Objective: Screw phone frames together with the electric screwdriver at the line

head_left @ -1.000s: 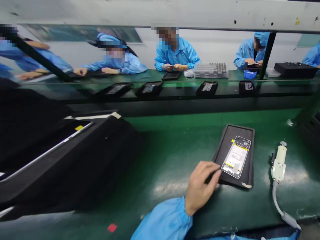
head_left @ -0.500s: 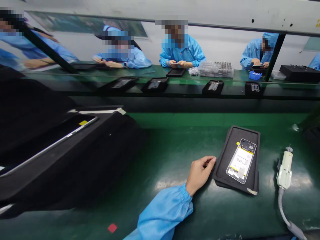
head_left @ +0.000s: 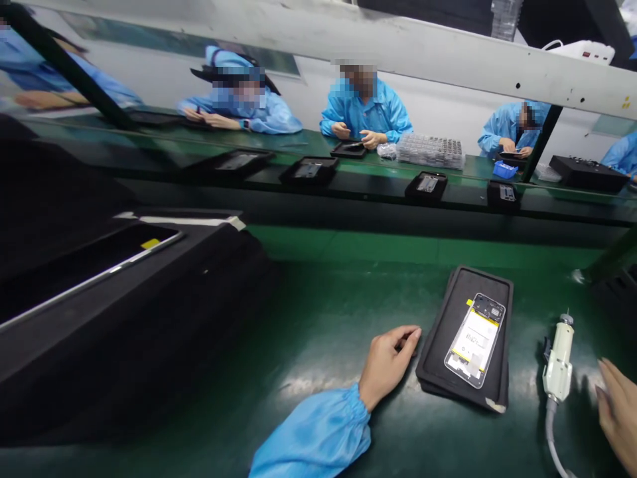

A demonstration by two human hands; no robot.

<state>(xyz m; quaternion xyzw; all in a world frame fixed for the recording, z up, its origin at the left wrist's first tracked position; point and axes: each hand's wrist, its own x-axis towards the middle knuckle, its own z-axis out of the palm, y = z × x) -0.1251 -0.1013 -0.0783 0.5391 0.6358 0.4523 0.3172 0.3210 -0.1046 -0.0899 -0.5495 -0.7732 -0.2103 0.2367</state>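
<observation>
My left hand [head_left: 389, 366] rests over the green bench just left of a stack of black trays [head_left: 426, 358], its fingers loosely curled together with nothing visible in them. In the top tray lies an opened phone [head_left: 475, 340], its white battery showing and a yellow tab at the upper left. From the right edge comes my right hand [head_left: 618, 415], partly cut off, fingers stretched out and holding nothing. Between it and the trays an electric screwdriver [head_left: 558, 365] lies on the bench, bit pointing away, cable running toward me.
A large black-covered stand with a long dark device [head_left: 89, 272] fills the left side. Across the back runs a dark conveyor [head_left: 371, 199] carrying several trays with phone parts. Several people in blue work behind it. A green post [head_left: 610, 255] stands at the right.
My right hand has come into view at the right, near the screwdriver. The camera view has tilted a little. My left hand stays beside the trays.
</observation>
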